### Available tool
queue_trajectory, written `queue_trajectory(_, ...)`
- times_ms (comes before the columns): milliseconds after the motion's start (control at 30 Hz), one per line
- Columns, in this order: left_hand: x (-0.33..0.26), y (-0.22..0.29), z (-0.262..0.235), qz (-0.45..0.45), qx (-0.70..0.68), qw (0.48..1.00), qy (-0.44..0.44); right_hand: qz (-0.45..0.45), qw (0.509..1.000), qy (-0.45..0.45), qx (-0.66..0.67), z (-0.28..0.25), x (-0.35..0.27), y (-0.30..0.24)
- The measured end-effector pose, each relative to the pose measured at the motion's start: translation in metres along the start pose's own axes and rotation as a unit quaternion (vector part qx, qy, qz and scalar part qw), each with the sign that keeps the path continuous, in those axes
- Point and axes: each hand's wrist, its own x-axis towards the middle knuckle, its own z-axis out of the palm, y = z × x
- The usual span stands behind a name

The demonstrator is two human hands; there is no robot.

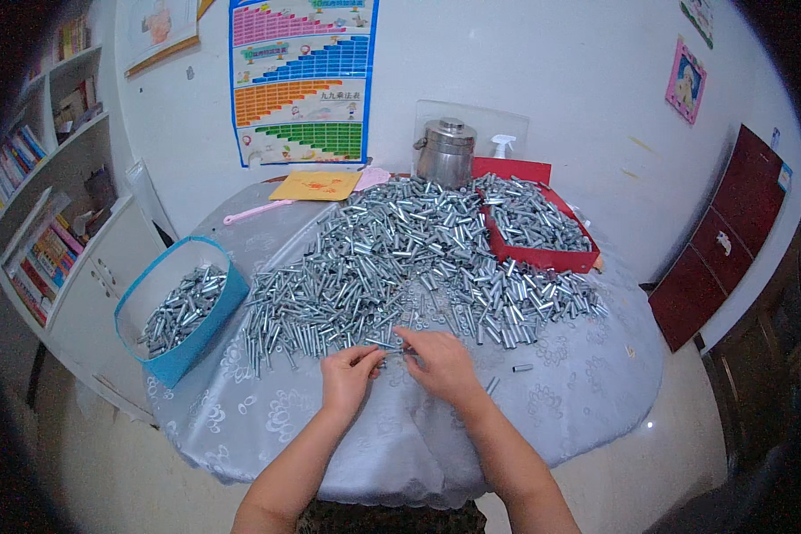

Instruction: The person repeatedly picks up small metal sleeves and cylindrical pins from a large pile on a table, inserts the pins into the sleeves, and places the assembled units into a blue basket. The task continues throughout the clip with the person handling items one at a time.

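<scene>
1. A small metal piece (393, 352), mostly hidden, sits pinched between fingertips of left hand (349, 375) and right hand (442, 363), at the near edge of the metal sleeves heap (400, 258).
2. Left, a blue basket (180, 307); far right, a red tray (543, 254), its contents blurring together.

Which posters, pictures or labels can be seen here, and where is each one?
Chart poster: wall behind table, blue border, pink, blue, orange, green stepped bands.
Second poster: wall upper left, pale, partly cut off.
Small picture: right wall, pink frame.
Yellow card: table's far edge, flat.
</scene>
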Motion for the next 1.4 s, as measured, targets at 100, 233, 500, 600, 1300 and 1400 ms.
queue_trajectory(100,-0.002,0.001,-0.001,0.033,0.043,0.999,-0.001,-0.012,0.999,-0.033,-0.032,-0.001,0.002,-0.002)
queue_trajectory(233,-0.002,0.001,0.000,0.008,0.038,0.999,-0.035,-0.061,0.998,-0.009,-0.020,0.006,0.003,-0.004)
queue_trajectory(500,-0.001,0.002,-0.003,-0.079,-0.052,0.991,-0.090,-0.111,0.990,0.042,0.074,0.016,0.000,-0.009)
queue_trajectory(600,0.003,-0.005,-0.005,-0.091,-0.078,0.987,-0.110,-0.099,0.993,0.022,0.055,0.015,-0.002,-0.008)
queue_trajectory(1300,0.016,-0.008,-0.020,-0.092,-0.239,0.967,-0.007,0.153,0.984,-0.034,-0.087,0.037,0.037,0.065)
queue_trajectory(1400,0.015,-0.006,-0.021,-0.089,-0.247,0.965,-0.013,0.163,0.982,-0.035,-0.087,0.041,0.043,0.063)
